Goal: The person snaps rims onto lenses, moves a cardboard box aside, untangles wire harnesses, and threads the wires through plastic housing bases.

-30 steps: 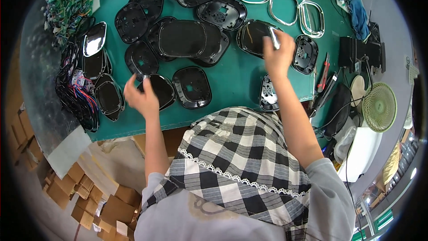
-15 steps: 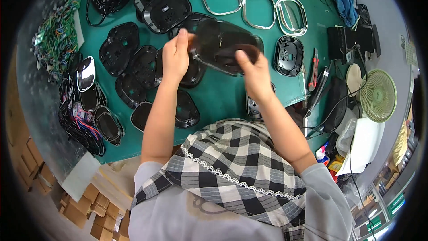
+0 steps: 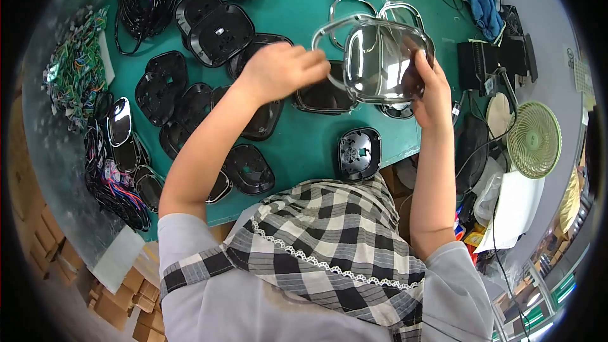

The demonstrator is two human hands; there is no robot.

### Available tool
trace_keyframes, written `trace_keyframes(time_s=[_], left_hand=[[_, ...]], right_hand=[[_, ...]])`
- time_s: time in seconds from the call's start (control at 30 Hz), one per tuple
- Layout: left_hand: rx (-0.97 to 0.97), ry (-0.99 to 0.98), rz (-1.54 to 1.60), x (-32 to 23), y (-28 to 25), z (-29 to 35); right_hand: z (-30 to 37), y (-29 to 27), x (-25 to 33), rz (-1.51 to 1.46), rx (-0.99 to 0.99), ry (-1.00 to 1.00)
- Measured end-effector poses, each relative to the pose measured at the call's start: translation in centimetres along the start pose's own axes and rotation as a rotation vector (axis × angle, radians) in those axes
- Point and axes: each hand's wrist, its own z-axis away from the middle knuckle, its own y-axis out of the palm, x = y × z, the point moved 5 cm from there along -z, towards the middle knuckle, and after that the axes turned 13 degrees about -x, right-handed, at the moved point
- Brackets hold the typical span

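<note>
My right hand (image 3: 432,92) grips the right edge of a glossy, see-through cover (image 3: 380,60) with rounded corners, held up above the table. My left hand (image 3: 282,69) is closed at the left edge of a thin chrome frame (image 3: 321,33), slightly blurred, which overlaps the cover's left side. Beneath them a dark oval cover (image 3: 326,98) lies on the table. A black housing (image 3: 360,152) with a square hole sits nearer to me, and another housing (image 3: 399,111) shows partly under my right hand.
Two chrome frames (image 3: 403,7) lie beyond the held parts. Several black housings (image 3: 225,33) cover the left half of the green table (image 3: 297,171). Cable bundles (image 3: 147,6) and wired boards (image 3: 76,66) lie at far left. At right stand a black device (image 3: 479,66) and a green fan (image 3: 535,139).
Both hands were on a dark cover. My right hand now holds a see-through cover farther right; my left has taken a chrome frame, absent from its earlier place on the table.
</note>
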Motion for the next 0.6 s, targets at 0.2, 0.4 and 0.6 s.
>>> trace_keyframes(time_s=[0.2,0.4,0.6], left_hand=[[-0.442,-0.473,0.284,-1.1,-4.4,2.3],[-0.447,-1.362,1.282,-3.9,-1.8,5.9],[-0.540,-1.467,0.904,-4.2,-1.6,6.5]], right_hand=[[1.5,2.7,-2.5,0.040,0.203,0.122],[4.8,5.4,-2.9,0.195,0.131,-0.315],[6.5,6.9,-2.4,0.219,0.069,-0.547]])
